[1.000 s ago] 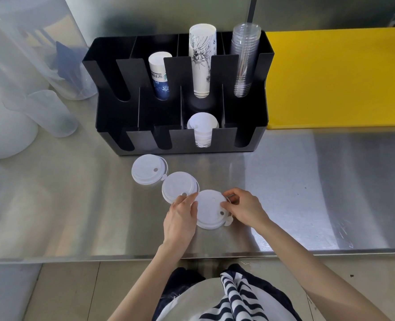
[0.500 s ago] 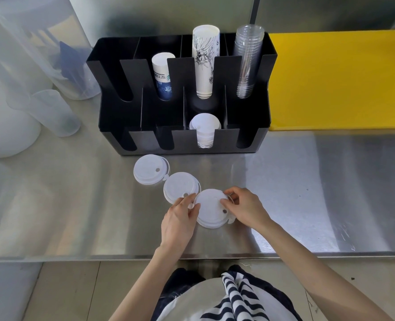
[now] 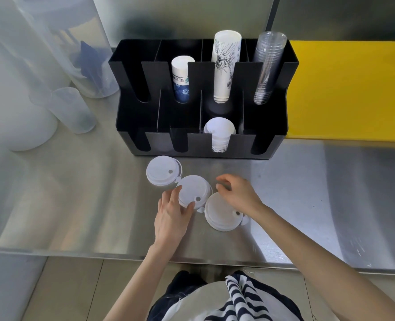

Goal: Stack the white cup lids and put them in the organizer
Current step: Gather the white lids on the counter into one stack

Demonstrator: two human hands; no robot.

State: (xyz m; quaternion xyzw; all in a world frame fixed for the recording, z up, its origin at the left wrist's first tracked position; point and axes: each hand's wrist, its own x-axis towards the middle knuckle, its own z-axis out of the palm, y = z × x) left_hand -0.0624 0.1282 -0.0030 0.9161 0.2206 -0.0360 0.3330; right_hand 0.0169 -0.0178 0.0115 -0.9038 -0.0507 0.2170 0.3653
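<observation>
Three white cup lids lie on the steel counter in front of the black organizer. The far lid sits nearest the organizer. My left hand touches the near left edge of the middle lid with fingers spread around it. The near lid looks like a small stack; my right hand hovers over its far edge with curled fingers, holding nothing. A stack of white lids stands in a front slot of the organizer.
The organizer's back slots hold a blue-printed paper cup stack, a tall white cup stack and clear plastic cups. A yellow board lies right. Translucent containers stand left. The counter edge runs near me.
Both hands left the near lid stack. My left hand moved up-left onto the middle lid; my right hand lifted toward the gap between the two lids.
</observation>
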